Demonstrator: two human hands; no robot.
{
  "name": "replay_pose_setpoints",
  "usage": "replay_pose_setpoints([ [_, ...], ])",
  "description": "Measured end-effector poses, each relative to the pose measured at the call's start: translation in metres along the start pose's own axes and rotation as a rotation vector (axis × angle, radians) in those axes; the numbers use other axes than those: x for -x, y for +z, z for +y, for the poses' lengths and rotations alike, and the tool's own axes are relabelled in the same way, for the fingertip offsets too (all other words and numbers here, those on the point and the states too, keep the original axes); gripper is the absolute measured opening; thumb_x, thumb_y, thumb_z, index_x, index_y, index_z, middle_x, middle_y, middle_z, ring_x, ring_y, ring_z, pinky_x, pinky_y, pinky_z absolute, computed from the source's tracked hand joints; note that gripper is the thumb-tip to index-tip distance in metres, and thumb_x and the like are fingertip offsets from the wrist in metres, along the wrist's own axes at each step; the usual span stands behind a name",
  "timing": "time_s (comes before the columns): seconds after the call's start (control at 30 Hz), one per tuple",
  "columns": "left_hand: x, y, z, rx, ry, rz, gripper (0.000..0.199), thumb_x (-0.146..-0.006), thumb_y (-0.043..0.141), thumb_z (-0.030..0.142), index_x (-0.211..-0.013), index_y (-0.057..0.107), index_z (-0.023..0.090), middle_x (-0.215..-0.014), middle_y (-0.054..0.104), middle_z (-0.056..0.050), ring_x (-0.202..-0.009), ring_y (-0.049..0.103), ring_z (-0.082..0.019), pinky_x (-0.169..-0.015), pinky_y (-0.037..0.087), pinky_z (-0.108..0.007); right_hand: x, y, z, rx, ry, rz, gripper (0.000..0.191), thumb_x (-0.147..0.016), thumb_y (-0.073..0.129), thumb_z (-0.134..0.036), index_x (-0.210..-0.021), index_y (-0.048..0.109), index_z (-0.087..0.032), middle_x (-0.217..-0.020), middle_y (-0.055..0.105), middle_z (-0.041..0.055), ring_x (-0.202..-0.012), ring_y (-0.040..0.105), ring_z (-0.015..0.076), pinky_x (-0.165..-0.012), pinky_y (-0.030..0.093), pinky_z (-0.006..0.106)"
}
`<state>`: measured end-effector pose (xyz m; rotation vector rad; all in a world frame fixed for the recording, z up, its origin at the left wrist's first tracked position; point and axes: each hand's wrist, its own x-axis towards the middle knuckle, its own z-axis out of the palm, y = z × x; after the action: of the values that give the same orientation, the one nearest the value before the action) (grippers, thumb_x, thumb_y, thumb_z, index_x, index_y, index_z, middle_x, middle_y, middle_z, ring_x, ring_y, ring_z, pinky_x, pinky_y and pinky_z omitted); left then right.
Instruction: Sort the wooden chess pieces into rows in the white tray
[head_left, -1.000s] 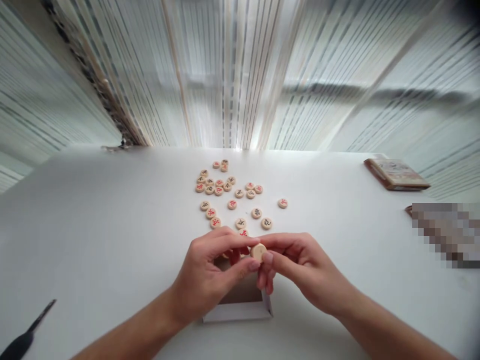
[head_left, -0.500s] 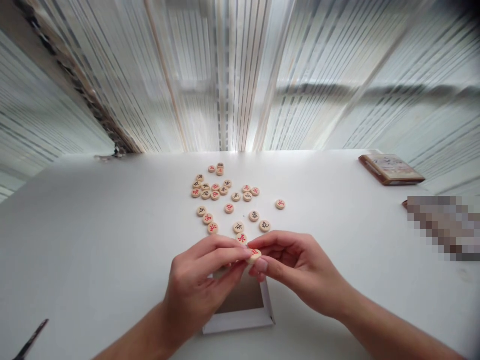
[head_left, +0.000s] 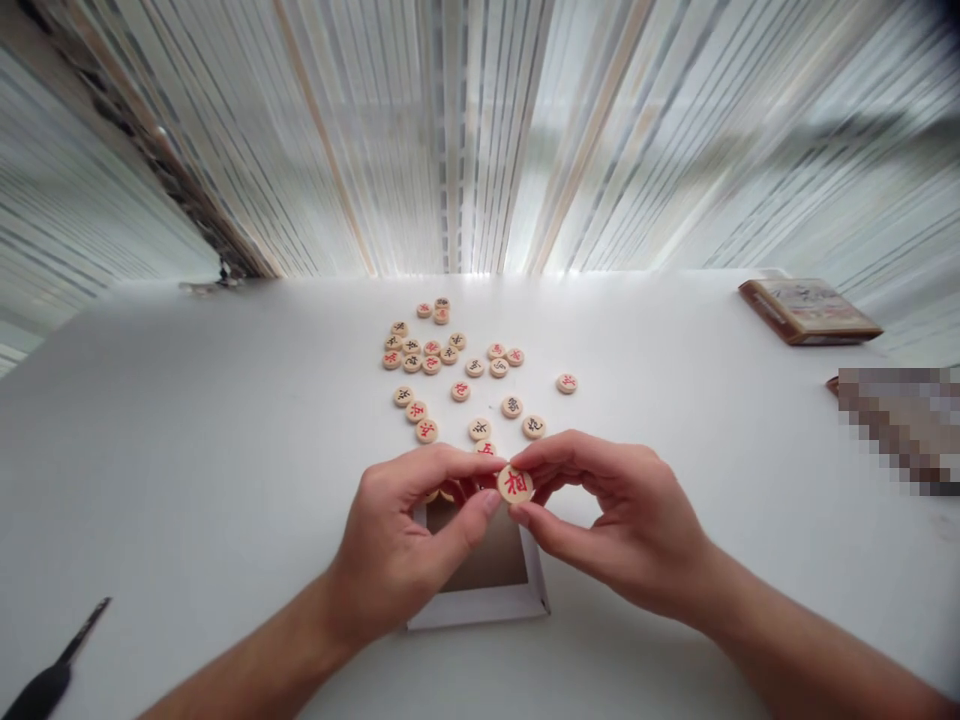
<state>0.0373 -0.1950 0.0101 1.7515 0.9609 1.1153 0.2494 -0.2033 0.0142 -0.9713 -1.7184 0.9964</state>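
Between my hands is a round wooden Chinese chess piece (head_left: 515,485), its red character facing up at me. My right hand (head_left: 611,515) pinches it at the right edge with thumb and fingertips. The thumb and index finger of my left hand (head_left: 420,525) close on its left edge. Below them lies a shallow white box (head_left: 480,607) with a brown inside, partly covered by my left hand. Just beyond my fingers, another red-marked piece (head_left: 486,450) is half hidden. Several more pieces with red or black characters, among them a black one (head_left: 534,427), lie scattered farther off.
A flat decorated box (head_left: 811,310) lies at the back right of the white table (head_left: 225,450). Nearer on the right is a pixelated brown item (head_left: 900,425). At the lower left is a dark-handled pointed tool (head_left: 45,692). A striped curtain (head_left: 480,140) hangs behind the table.
The chess piece has been tilted up, so its red character now faces me fully. My left fingers have spread from overlapping its top to its left edge. The view has shifted slightly.
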Motion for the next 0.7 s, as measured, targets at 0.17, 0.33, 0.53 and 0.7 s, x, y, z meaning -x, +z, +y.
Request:
replay_pose_setpoints([
  [0.17, -0.001, 0.000, 0.001, -0.076, 0.065, -0.002, 0.017, -0.092, 0.074, 0.010, -0.103, 0.083, 0.019, -0.088, 0.083, -0.003, -0.079, 0.076, -0.016, -0.072, 0.061, -0.025, 0.000, -0.002, 0.000, 0.273, -0.132, -0.001, 0.014, -0.088, 0.077, -0.013, -0.097, 0.070, -0.022, -0.084, 0.079, 0.0006, -0.070, 0.072, 0.0144, -0.069, 0.063, 0.026],
  [0.33, -0.005, -0.010, -0.002, -0.207, 0.087, 0.120, 0.017, -0.094, 0.071, 0.011, -0.103, 0.082, 0.020, -0.094, 0.083, -0.003, -0.087, 0.076, -0.017, -0.081, 0.060, -0.029, -0.001, -0.007, 0.002, 0.376, -0.092, -0.006, 0.014, -0.086, 0.076, -0.015, -0.095, 0.068, -0.023, -0.083, 0.076, -0.0001, -0.068, 0.067, 0.0146, -0.066, 0.058, 0.027],
  [0.53, -0.013, -0.021, -0.010, -0.366, 0.044, 0.135, 0.014, -0.095, 0.070, 0.016, -0.101, 0.081, 0.019, -0.100, 0.083, -0.004, -0.095, 0.077, -0.020, -0.088, 0.060, -0.031, -0.002, -0.004, 0.008, 0.494, -0.037, -0.085, 0.008, -0.087, 0.072, -0.014, -0.091, 0.069, -0.021, -0.086, 0.069, 0.0027, -0.074, 0.061, 0.0161, -0.066, 0.051, 0.029],
  [0.7, -0.012, -0.014, -0.014, -0.383, 0.114, 0.054, 0.014, -0.096, 0.067, 0.017, -0.099, 0.081, 0.018, -0.098, 0.084, -0.006, -0.091, 0.078, -0.021, -0.090, 0.060, -0.034, 0.002, 0.003, 0.013, 0.591, -0.028, -0.096, 0.005, -0.089, 0.068, -0.015, -0.090, 0.070, -0.019, -0.084, 0.063, 0.0045, -0.075, 0.059, 0.0184, -0.064, 0.048, 0.029],
])
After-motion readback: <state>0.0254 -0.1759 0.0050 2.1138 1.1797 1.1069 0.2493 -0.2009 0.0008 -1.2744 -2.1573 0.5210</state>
